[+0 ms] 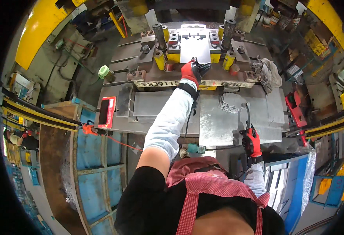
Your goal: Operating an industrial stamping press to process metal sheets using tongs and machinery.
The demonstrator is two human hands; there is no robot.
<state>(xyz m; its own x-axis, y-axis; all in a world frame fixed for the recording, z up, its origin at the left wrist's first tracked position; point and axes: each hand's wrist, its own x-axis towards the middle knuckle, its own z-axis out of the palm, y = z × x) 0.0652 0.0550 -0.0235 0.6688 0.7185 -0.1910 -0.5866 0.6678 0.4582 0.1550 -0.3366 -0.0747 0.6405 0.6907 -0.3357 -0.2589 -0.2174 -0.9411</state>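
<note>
My left hand (pixel 194 71), in a red and black glove, reaches forward to the press die. Its fingers close at the near edge of a bright metal sheet (pixel 195 50), which lies between the die's two side blocks and has dark cut-out shapes toward its far end. My right hand (pixel 252 141), gloved alike, is closed around a dark rod-like tool (pixel 248 116) with a rounded end. That end rests beside a stack of small jagged metal parts (pixel 230 103) on a flat metal plate (pixel 219 127).
Guide posts (pixel 229 29) and yellow cylinders (pixel 229 60) flank the die. A grey rag (pixel 268 74) hangs at the right. Left are a green-lidded bottle (pixel 104 71) and a red-framed dark panel (pixel 107 112). Stacked sheets (pixel 152 103) lie left of the plate. A blue-panelled cart (pixel 89 145) stands nearer.
</note>
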